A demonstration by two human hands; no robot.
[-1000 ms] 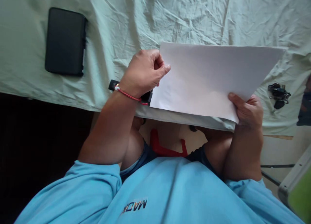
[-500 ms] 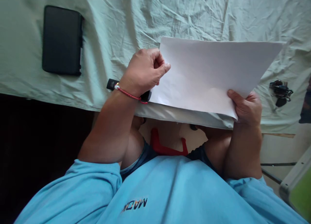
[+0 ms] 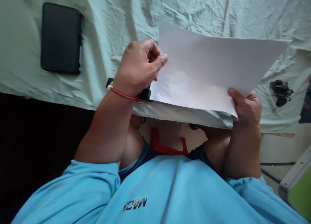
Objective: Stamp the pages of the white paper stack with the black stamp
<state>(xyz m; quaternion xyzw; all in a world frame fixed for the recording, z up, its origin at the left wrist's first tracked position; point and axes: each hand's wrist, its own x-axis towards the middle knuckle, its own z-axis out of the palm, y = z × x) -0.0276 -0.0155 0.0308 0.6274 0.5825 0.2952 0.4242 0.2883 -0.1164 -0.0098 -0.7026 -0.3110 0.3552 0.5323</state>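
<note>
Head camera looks down over a light-blue shirt (image 3: 170, 191) at a person seated at a table draped in a wrinkled pale green cloth (image 3: 116, 19). Both hands hold one white sheet of paper (image 3: 209, 68), which is lifted off the cloth and tilted, its near edge low over the table's front edge and its far edge raised.

Left hand (image 3: 139, 66), with a red cord at the wrist, has thumb and forefinger pinched together on the sheet's left edge, the other fingers curled in. Right hand (image 3: 246, 107) clamps the near right corner, thumb on top and the remaining fingers hidden underneath, so I can only guess how firmly they press.

A small black object (image 3: 145, 94) lies on the cloth just under the left wrist; most of it is covered and I cannot tell what it is. A flat black case (image 3: 60, 37) sits well apart to the left, and a bunch of keys (image 3: 280, 92) lies near the right hand.

From where things stand, the risk I see is the paper itself: held only at an edge and a corner, it could sag or crease in the middle, and a hard pinch by the left fingers might crumple that edge. The left wrist is close enough to the black object that a careless drop of the arm could knock it off the table's front.
</note>
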